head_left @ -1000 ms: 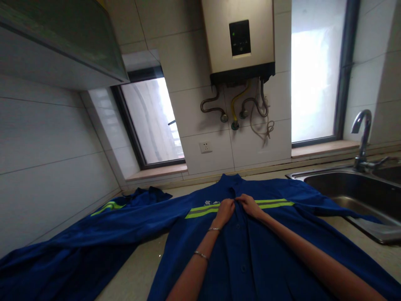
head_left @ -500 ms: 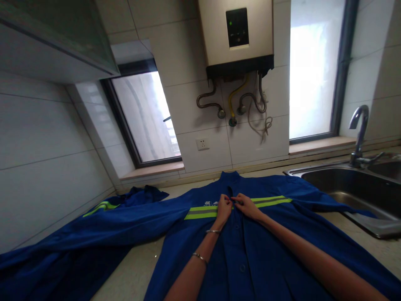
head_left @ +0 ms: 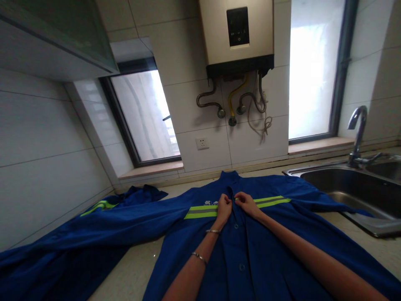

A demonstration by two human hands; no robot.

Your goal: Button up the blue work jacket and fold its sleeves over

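A blue work jacket [head_left: 197, 246] with yellow-green and grey stripes lies spread out, collar toward the wall. My left hand [head_left: 224, 207] is closed, pinching the edge of its front placket at chest height, beside a small white logo. Just to the right, my right hand [head_left: 247, 204] pinches the opposite front edge, thumb and forefinger together. A narrow gap in the cloth shows between the two hands. Below them a button [head_left: 236, 226] and a lower button [head_left: 242, 267] show on the placket. What lies right under my fingertips is hidden.
Another dark blue garment [head_left: 94, 251] is bunched on the counter [head_left: 142, 261] at left. At right is a steel sink [head_left: 332, 177] with a faucet [head_left: 359, 125]; one sleeve reaches over its edge. A water heater [head_left: 216, 33] hangs on the tiled wall.
My right hand has shifted slightly right, away from my left, and the gap between the front edges is wider. My left hand stays nearly in place.
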